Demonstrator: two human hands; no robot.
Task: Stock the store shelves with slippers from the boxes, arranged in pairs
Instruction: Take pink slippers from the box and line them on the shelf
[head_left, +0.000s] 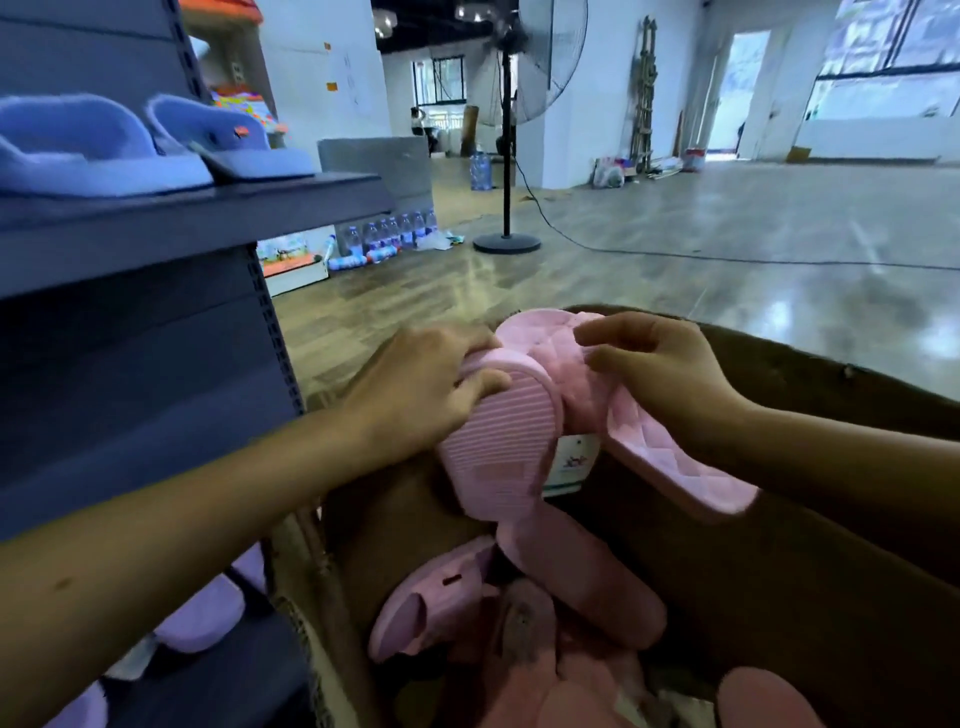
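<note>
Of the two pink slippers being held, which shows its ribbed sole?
The sole-up pink slipper in the left hand; the right hand holds a quilted pink slipper showing its footbed.

Upturned slipper (493, 452) is showing a ribbed, matt sole (foam or rubber, unclear). Second slipper (680, 462) is showing a quilted footbed and fluffy strap. Cardboard box (810, 545) is looking matt; blue slippers (93, 150) fleecy; metal shelf (156, 218) matt grey; floor (675, 249) glossy.
</note>
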